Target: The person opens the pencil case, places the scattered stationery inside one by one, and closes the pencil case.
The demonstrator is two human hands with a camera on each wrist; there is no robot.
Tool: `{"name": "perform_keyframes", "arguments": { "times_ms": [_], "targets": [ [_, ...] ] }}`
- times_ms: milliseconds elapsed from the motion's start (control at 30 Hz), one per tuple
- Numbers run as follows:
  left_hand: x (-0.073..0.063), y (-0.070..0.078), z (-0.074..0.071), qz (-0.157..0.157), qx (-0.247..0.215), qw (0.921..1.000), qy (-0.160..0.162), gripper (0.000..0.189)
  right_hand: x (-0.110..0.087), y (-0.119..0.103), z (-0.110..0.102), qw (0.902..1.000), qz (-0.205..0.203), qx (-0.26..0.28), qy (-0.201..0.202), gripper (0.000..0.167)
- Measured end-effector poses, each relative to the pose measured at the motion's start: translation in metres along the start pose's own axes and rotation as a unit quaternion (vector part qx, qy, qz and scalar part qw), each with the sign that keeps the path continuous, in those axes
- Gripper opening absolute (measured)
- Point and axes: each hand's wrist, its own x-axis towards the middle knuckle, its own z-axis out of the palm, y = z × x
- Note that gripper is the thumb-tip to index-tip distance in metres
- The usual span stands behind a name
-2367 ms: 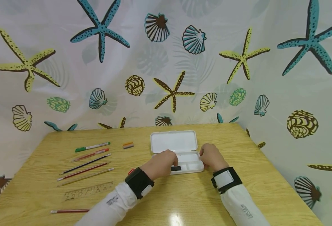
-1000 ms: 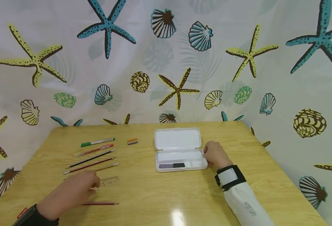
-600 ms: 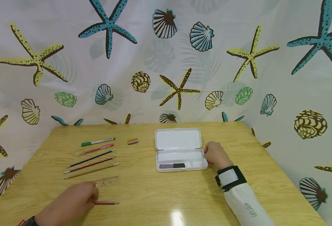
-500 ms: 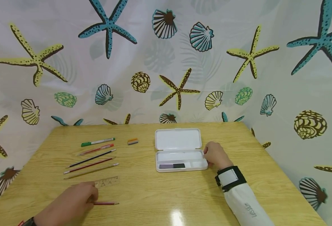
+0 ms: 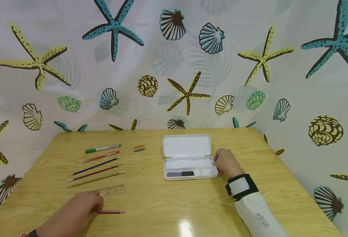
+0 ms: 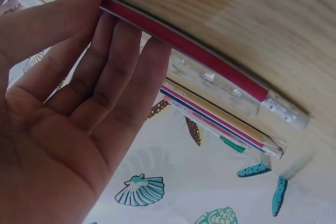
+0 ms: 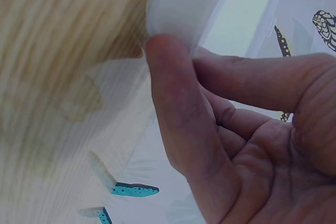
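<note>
We see the left hand (image 5: 80, 209), gone from the open white oblong plastic case (image 5: 186, 145), now pinching a slim red wooden pencil (image 5: 111, 212) outside the case's near-left corner, while the right hand (image 5: 227, 163) grips its right end.

White case (image 5: 186, 145), sea-print cloth (image 5: 126, 65), grained bench (image 5: 150, 200)

The front pencil (image 6: 184, 40) is red, edged dark, with a whitish end. Of the others, the blue pencil (image 5: 96, 165) is very dark, the gold pencil (image 5: 96, 179) dull. The marker (image 5: 103, 149) is white and green, the capped pen (image 5: 100, 157) orange-red. Dark print marks the clear ruler (image 5: 112, 190). The small block (image 5: 139, 148) is orange and grey, the bar (image 5: 180, 174) purple and black. Dark-spotted blue and yellow starfish, striped shells and pale grey leaves pattern the whitish cloth; fine streaks run through the yellow-tan bench.
</note>
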Motion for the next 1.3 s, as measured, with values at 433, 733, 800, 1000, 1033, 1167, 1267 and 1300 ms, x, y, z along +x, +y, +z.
{"name": "perform_keyframes", "arguments": {
  "times_ms": [433,733,800,1000,1033,1167,1267,1300],
  "targets": [
    [0.003,0.000,0.006,0.008,-0.012,0.9996,0.023,0.026,0.001,0.001,0.001,1.0000,-0.001,0.000,0.001,0.003],
    [0.003,0.002,0.007,-0.001,0.010,0.9994,0.033,0.026,0.001,0.001,0.001,1.0000,0.002,-0.003,0.000,0.005],
    [0.003,0.003,0.008,0.004,0.020,0.9989,0.041,0.026,0.001,0.001,0.001,1.0000,0.002,-0.002,-0.001,0.004],
    [0.003,0.006,0.010,0.020,0.037,0.9973,0.060,0.023,0.001,0.001,-0.001,1.0000,0.001,0.004,-0.004,0.004],
    [0.003,0.007,0.010,0.022,0.039,0.9970,0.063,0.023,0.000,0.000,-0.001,1.0000,0.001,0.004,-0.004,0.004],
    [0.004,0.012,0.009,0.018,0.042,0.9969,0.064,0.022,0.000,0.000,-0.001,1.0000,0.004,0.004,-0.004,0.004],
    [0.006,0.015,0.008,0.007,0.039,0.9972,0.063,0.021,0.001,0.000,-0.001,1.0000,0.006,0.004,-0.003,0.004],
    [0.007,0.017,0.007,0.003,0.039,0.9971,0.065,0.020,0.001,0.000,-0.001,1.0000,0.006,0.003,-0.003,0.004]
  ]
}}
